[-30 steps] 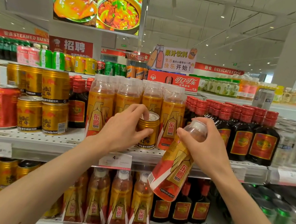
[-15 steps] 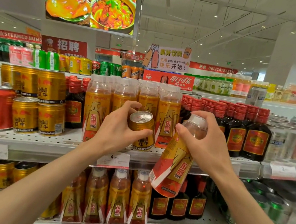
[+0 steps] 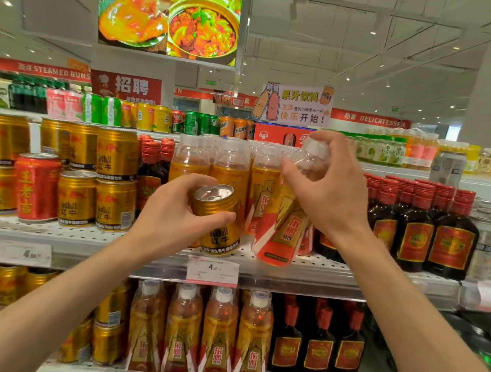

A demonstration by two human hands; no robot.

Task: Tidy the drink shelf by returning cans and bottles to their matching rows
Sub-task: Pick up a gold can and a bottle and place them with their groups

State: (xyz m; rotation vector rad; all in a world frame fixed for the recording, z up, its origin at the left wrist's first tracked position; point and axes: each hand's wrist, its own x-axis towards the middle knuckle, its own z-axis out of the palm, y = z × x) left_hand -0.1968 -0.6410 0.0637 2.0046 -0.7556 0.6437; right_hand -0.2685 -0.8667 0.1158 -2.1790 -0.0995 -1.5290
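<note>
My left hand (image 3: 168, 215) grips a gold can (image 3: 219, 220), tilted, just in front of the row of orange bottles (image 3: 227, 170) on the middle shelf. My right hand (image 3: 330, 192) holds an orange bottle with a white cap (image 3: 284, 227) by its neck, nearly upright, its base just above the shelf edge at the right end of that orange row. Matching gold cans (image 3: 112, 184) stand stacked to the left. Dark bottles with red caps (image 3: 451, 237) fill the shelf to the right.
A red can (image 3: 35, 184) stands among the gold cans on the left. The middle shelf (image 3: 335, 280) carries price tags along its front edge. Below it are more gold cans, orange bottles (image 3: 218, 339) and dark bottles (image 3: 317, 351). Silver cans sit at far right.
My left hand pulled the gold can out of the orange bottle row, toward me and down. My right hand raised the tilted orange bottle and stood it more upright at the shelf.
</note>
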